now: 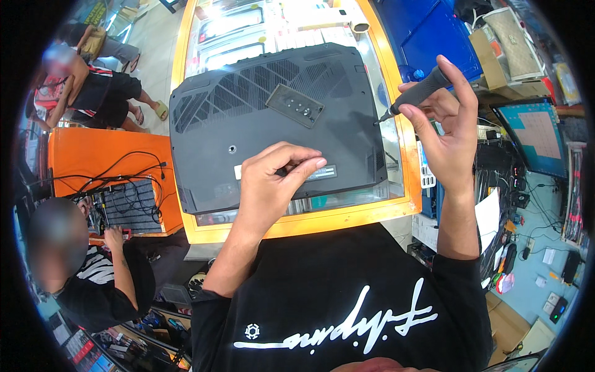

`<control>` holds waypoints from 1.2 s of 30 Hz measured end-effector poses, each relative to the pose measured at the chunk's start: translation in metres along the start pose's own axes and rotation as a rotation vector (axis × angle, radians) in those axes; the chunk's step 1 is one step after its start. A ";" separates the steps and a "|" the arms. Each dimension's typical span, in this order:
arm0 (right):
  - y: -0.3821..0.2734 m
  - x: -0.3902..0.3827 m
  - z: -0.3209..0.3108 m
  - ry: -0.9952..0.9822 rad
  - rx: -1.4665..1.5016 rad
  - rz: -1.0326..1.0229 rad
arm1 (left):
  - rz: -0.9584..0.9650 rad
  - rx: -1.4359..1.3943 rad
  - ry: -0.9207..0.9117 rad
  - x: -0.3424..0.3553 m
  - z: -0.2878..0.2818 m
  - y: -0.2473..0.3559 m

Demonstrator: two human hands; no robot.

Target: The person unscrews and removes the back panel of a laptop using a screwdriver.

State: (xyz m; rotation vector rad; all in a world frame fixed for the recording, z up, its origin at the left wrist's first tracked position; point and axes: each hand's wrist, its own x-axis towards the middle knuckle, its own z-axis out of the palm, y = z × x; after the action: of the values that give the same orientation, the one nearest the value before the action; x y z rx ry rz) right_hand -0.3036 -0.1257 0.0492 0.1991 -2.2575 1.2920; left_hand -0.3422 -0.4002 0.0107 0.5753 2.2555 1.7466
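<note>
A dark grey laptop (273, 136) lies upside down, its vented bottom cover facing up. My right hand (455, 133) is closed around a black screwdriver (423, 92), with the index finger on the end of the handle. The screwdriver slants down to the left, its tip at the laptop's right edge. Over the near middle of the laptop, my left hand (266, 180) is pinched; whatever is between its fingers is hidden. Several small screws sit in a small rectangular tray (284, 99) on the cover. A small round metallic spot (232, 149) shows left of centre.
The laptop rests on a glass-topped display case with an orange frame (297, 227). At left, a person (114, 273) works at an orange counter (74, 152) strewn with black cables (139, 192). Other people stand farther back. A monitor (533, 136) stands at right, near cluttered shelves.
</note>
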 end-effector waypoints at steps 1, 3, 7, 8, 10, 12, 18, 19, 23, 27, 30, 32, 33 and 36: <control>0.001 -0.001 0.000 0.007 0.006 -0.007 | 0.003 -0.024 0.005 0.000 0.000 0.000; 0.003 -0.003 0.002 -0.028 -0.043 -0.027 | 0.005 -0.046 0.009 0.001 0.001 0.001; 0.006 -0.004 0.005 -0.047 -0.052 -0.033 | 0.053 -0.021 0.006 0.003 0.001 0.001; 0.006 -0.004 0.005 -0.078 -0.034 -0.026 | 0.068 -0.032 0.009 0.003 0.000 0.001; 0.007 -0.005 0.005 -0.110 -0.008 -0.023 | 0.071 -0.013 0.006 0.003 -0.001 0.000; 0.009 -0.006 0.005 -0.174 0.060 -0.005 | 0.071 -0.003 0.001 0.002 -0.001 0.000; 0.012 -0.007 0.012 -0.113 -0.281 -0.184 | 0.059 -0.017 -0.001 0.002 -0.001 0.000; 0.012 -0.007 0.014 -0.117 -0.254 -0.190 | 0.064 -0.012 0.001 0.002 -0.001 -0.001; 0.012 -0.007 0.016 -0.093 -0.218 -0.065 | 0.074 -0.004 0.002 0.001 0.000 -0.002; 0.013 -0.006 0.019 -0.108 -0.051 -0.072 | 0.079 -0.006 -0.006 0.001 -0.001 -0.003; 0.013 -0.005 0.022 -0.064 -0.276 -0.156 | 0.078 -0.020 -0.010 0.001 -0.001 -0.003; 0.011 -0.005 0.023 -0.039 -0.293 -0.157 | 0.106 -0.014 -0.025 0.002 -0.002 -0.003; 0.010 -0.004 0.023 -0.031 -0.306 -0.151 | 0.108 -0.012 -0.027 0.002 -0.002 -0.003; 0.006 -0.003 0.019 -0.131 -0.185 -0.089 | 0.095 -0.008 -0.027 0.001 -0.002 -0.003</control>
State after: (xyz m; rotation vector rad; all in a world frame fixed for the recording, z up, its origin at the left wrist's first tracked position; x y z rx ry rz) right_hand -0.3108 -0.1388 0.0354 0.3217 -2.4329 1.0448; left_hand -0.3442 -0.4019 0.0084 0.7119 2.2361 1.7790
